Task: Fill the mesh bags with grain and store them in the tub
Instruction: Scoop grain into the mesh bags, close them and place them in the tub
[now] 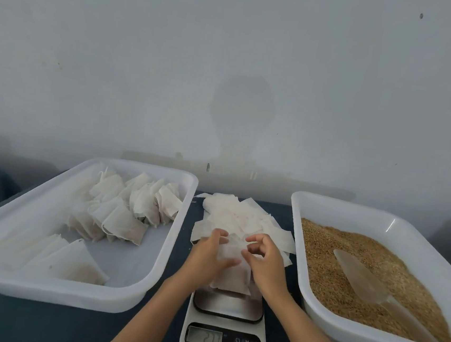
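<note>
Hands are meeting over a small kitchen scale [225, 333] in the middle of a dark table [11, 324]. Both hands are holding one filled mesh bag [232, 273], and the bag is sitting on the scale's shiny plate. The left hand [210, 255] is curling its fingers over the top left of the bag, with its thumb pressing on the front. The right hand [262, 260] is pinching the top right of the bag, with its fingers bent and a little apart. The scale's screen is showing blurry numbers.

Just behind the hands, a pile of flat empty bags [244, 216] is lying on the table. On the left, a white tub [135, 294] is holding many filled bags [127, 211] leaning in rows. On the right, another white tub [303, 264] is holding brown grain [332, 277], and a clear scoop [360, 275] is lying on top of the grain. A pale wall [229, 61] is standing behind it all.
</note>
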Tool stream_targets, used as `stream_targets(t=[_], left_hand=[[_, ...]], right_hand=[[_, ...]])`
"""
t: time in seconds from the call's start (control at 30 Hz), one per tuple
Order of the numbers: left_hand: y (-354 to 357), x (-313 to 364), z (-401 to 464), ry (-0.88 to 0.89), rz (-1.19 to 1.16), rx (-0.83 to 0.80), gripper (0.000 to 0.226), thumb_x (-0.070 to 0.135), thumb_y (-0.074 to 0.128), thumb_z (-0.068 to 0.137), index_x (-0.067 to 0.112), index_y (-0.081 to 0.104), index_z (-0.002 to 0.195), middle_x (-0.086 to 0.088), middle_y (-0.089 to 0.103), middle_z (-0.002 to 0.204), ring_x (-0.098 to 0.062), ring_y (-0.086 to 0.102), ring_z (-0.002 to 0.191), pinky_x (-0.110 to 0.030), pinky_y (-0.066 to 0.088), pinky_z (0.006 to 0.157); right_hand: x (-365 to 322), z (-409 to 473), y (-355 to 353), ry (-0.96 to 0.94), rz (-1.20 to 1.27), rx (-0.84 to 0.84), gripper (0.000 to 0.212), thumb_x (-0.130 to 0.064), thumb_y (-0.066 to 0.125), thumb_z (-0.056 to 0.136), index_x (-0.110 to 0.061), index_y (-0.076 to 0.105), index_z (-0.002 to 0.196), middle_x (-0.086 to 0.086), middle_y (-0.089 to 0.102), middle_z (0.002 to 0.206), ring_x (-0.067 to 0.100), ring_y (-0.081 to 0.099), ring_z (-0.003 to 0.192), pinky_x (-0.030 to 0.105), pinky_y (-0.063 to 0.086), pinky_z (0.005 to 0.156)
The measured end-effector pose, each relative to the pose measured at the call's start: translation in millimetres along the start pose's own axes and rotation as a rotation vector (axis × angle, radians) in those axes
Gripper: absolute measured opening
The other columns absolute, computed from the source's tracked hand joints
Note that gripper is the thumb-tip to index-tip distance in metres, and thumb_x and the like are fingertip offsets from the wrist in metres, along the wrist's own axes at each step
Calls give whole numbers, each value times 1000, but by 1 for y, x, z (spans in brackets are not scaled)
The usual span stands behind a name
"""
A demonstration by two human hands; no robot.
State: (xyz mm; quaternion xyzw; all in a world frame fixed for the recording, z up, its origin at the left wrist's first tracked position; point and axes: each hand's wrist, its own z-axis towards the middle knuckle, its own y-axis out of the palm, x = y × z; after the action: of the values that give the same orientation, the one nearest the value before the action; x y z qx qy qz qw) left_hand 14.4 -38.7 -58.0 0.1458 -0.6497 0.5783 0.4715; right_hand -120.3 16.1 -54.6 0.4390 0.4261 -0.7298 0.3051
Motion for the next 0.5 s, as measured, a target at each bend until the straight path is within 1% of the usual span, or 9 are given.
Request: stream_targets(t=[0.03, 0.07, 0.13, 0.2, 0.23, 0.27, 0.3, 0.4, 0.5], left_hand=[[0, 3, 0, 10, 2, -9, 64, 36, 70, 82, 19, 37, 133, 6, 51, 127, -13, 47, 119, -18, 34, 93], [0, 6, -1, 24, -2, 8, 61, 36, 70, 82, 21, 38, 132, 7, 52, 124, -11, 49, 115, -16, 34, 90], [-5, 12, -3, 62, -36, 109, 44, 36, 67, 84, 26, 45, 120, 11, 54, 106, -5, 53, 100, -8, 35, 76], [-13, 21, -6, 108, -54, 236, 21, 36, 65, 85, 27, 49, 97, 14, 51, 84, 1, 50, 77, -8, 35, 63], [-18, 25, -8, 135, -54, 295, 19, 35, 64, 87, 26, 47, 84, 13, 49, 74, -1, 45, 67, -11, 34, 58], [-24, 29, -9, 155, -45, 354, 26, 35, 62, 88, 23, 44, 74, 10, 45, 66, -3, 40, 59, -14, 33, 55], [-30, 33, -10, 165, -29, 414, 31, 33, 60, 90, 18, 42, 69, 8, 42, 63, -5, 36, 56, -16, 32, 54], [-56, 41, -16, 181, 2, 552, 31, 29, 57, 92, 9, 46, 72, 5, 43, 63, -10, 37, 57, -20, 30, 53], [-92, 39, -25, 151, 59, 587, 34, 28, 59, 91, 16, 40, 65, 7, 41, 58, -11, 37, 55, -21, 25, 50]], right_hand=[[-5, -1, 0, -33, 11, 2, 25, -2, 66, 83, -23, 56, 91, -1, 64, 80, 5, 61, 79, 11, 44, 71], [-12, -1, 0, -67, 21, 2, 26, -2, 67, 83, -25, 57, 90, -3, 64, 80, 3, 61, 79, 11, 45, 72], [-27, -1, 1, -134, 48, -1, 28, -2, 67, 83, -27, 57, 89, -6, 64, 81, 0, 61, 80, 10, 46, 75], [-44, 1, 3, -207, 77, -3, 28, -2, 67, 83, -28, 58, 89, -10, 64, 84, 0, 61, 83, 9, 46, 77], [-54, 3, 5, -242, 90, -4, 28, -2, 67, 83, -28, 59, 89, -12, 64, 84, 0, 61, 84, 9, 46, 78], [-63, 4, 8, -273, 105, -6, 27, -2, 66, 83, -27, 59, 88, -14, 64, 84, 0, 61, 85, 8, 46, 78], [-71, 6, 12, -301, 123, -10, 27, -2, 66, 84, -27, 60, 87, -17, 64, 84, -1, 60, 85, 8, 45, 79], [-97, 12, 27, -358, 177, -42, 25, -5, 65, 85, -29, 60, 86, -20, 65, 83, -2, 60, 84, 9, 45, 80], [-116, 14, 51, -382, 202, -96, 24, -6, 64, 87, -29, 58, 89, -17, 63, 83, -4, 59, 82, 7, 44, 76]])
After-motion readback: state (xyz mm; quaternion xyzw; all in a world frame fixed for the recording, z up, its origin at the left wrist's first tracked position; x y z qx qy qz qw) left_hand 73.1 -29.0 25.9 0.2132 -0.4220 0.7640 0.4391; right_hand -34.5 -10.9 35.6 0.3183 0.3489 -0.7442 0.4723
